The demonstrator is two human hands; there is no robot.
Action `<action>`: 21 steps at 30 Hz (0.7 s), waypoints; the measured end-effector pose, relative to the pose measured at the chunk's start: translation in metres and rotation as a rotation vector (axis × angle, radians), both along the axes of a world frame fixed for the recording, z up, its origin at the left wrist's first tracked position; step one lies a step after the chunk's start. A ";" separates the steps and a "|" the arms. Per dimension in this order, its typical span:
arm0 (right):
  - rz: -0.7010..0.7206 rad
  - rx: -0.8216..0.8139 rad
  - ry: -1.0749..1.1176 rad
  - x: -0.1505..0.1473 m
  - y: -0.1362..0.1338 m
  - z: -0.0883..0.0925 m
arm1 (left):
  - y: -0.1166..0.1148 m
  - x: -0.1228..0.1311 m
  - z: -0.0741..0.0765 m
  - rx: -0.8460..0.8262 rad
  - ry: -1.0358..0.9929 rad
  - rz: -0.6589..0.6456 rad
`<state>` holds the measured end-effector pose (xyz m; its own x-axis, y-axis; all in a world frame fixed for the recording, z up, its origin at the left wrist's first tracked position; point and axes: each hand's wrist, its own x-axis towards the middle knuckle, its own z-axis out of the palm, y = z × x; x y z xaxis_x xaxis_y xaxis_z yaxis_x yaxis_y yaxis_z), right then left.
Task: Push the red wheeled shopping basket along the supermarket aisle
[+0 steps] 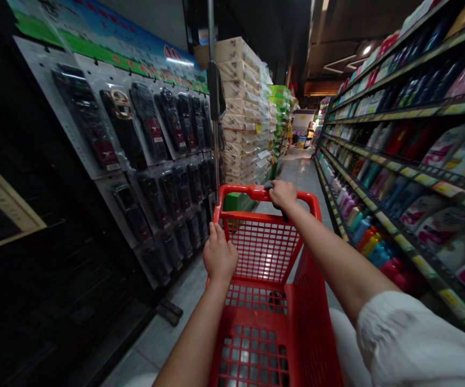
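A red plastic shopping basket cart (256, 317) with grid walls stands right in front of me, with nothing visible inside. My left hand (220, 255) is closed over its left rim. At the far end, my right hand (283, 194) grips the red top bar together with a black handle that slants down beside it. The fingertips of the right hand are partly hidden behind the bar.
Packaged belts (149, 121) hang on a rack at the left, beside a thin metal pole (216, 156). Stacked tissue packs (240, 113) line the aisle further on. Shelves of bottles (450, 145) run along the right. The tiled aisle floor (297, 166) leads ahead.
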<state>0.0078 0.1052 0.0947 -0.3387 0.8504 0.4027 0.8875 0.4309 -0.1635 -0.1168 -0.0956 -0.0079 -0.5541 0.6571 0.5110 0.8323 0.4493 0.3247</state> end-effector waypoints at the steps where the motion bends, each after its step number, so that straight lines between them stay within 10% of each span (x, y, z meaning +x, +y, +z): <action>1: 0.005 0.004 -0.006 -0.010 -0.002 0.001 | 0.000 0.001 0.000 -0.004 0.008 -0.003; 6: 0.266 0.134 -0.149 -0.047 -0.017 -0.005 | 0.000 0.001 0.001 -0.047 0.057 0.006; 12: 0.519 0.211 -0.307 -0.010 -0.003 -0.009 | -0.004 -0.001 0.007 -0.094 0.086 0.026; 21: 0.299 0.139 -0.387 0.081 0.031 -0.006 | -0.005 -0.002 0.011 -0.094 0.056 0.025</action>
